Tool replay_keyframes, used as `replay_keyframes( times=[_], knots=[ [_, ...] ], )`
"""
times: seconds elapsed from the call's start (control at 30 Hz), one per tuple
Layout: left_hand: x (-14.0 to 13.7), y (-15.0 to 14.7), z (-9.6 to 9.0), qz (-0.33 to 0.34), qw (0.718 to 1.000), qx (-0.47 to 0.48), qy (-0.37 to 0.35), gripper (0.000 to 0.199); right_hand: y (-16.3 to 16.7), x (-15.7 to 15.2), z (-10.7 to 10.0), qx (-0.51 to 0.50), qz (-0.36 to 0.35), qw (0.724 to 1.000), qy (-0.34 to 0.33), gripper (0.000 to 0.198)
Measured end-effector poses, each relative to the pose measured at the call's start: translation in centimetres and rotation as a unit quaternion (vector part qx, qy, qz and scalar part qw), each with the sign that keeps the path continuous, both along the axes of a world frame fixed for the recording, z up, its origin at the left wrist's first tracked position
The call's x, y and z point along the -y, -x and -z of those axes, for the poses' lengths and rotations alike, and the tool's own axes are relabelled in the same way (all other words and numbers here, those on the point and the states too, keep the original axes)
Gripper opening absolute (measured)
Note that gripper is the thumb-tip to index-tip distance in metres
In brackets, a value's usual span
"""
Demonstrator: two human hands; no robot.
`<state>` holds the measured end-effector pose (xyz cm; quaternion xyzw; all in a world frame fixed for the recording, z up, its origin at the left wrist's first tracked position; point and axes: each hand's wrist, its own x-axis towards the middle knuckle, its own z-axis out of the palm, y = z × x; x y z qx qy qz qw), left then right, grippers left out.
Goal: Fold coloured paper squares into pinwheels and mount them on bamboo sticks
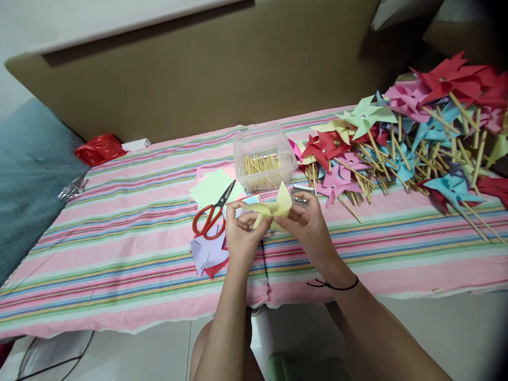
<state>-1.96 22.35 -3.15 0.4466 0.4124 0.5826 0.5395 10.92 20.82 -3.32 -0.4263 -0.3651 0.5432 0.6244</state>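
Between my two hands is a yellow paper pinwheel (pixel 284 200), its blades partly folded in toward the middle. My left hand (pixel 243 233) pinches its left side, thumb at the centre. From the right, my right hand (pixel 309 222) grips the other side with thumb and fingers; a dark cord circles that wrist. Just left of my left hand lie red-handled scissors (pixel 213 211), blades pointing away, across light green paper sheets (pixel 210 188) and a purple cut paper piece (pixel 208 254). Past my hands stands a clear plastic box (pixel 264 185) holding many short wooden sticks (pixel 262 164).
Finished pinwheels on sticks (pixel 337 180) are heaped on the right, in several colours. A small box of metal bits (pixel 301 193) sits behind my right hand. At the far left are a red plastic bag (pixel 101 150) and a white roll (pixel 136 144). A striped cloth (pixel 151 233) covers the surface.
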Motion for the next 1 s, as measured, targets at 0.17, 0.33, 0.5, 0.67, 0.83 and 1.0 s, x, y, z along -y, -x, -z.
replay_keyframes(
  times=[0.17, 0.33, 0.5, 0.67, 0.83, 1.0],
  knots=[
    [0.0, 0.1, -0.2, 0.018, 1.000, 0.003, 0.011, 0.052, -0.2, 0.2, -0.4, 0.021, -0.002, 1.000, -0.004, 0.071],
    [0.2, 0.1, -0.5, 0.015, 0.999, -0.001, 0.038, 0.054, -0.4, 0.3, -0.4, 0.063, 0.014, 0.998, -0.018, 0.073],
    [0.1, 0.2, -0.2, 0.013, 0.998, -0.025, 0.052, 0.040, -0.5, 0.3, 0.0, 0.081, 0.019, 0.996, -0.034, 0.075],
    [0.0, 0.4, 0.5, 0.008, 0.998, -0.058, 0.035, 0.016, -0.5, 0.3, 0.2, 0.080, 0.020, 0.996, -0.031, 0.077],
    [0.1, 0.5, 0.5, 0.014, 0.997, -0.060, 0.039, 0.015, -0.5, 0.3, 0.3, 0.097, 0.025, 0.995, -0.022, 0.076],
    [0.1, 0.4, 0.2, 0.017, 0.997, -0.059, 0.044, 0.012, -0.4, 0.2, 0.3, 0.087, 0.021, 0.996, -0.013, 0.076]
  ],
)
